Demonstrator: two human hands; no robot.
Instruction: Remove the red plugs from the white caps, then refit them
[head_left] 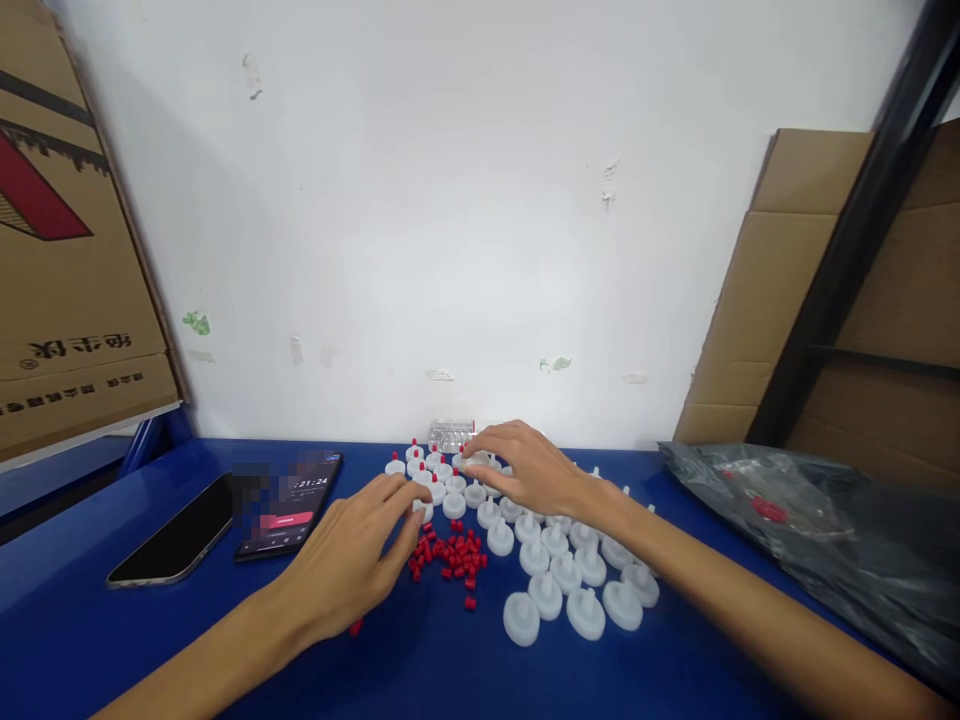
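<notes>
My left hand point(364, 545) is closed, with thumb and fingertips at a white spout cap point(422, 511) beside the small red caps. My right hand point(529, 468) reaches across the white pieces, its thumb and bent fingers around a white spout cap point(477, 460) that they partly hide. Loose red tip caps point(457, 555) lie in a pile between the hands. Several white spout caps with red tips point(418, 466) stand at the back left of the group. Plain white spout caps point(555, 570) spread under and in front of my right forearm.
Two phones, a dark one point(176, 530) and one with a lit screen point(292, 510), lie at left on the blue table point(420, 670). A clear plastic tray point(451, 434) stands against the wall. Grey plastic bag point(810, 540) at right; cardboard boxes point(75, 300) at left.
</notes>
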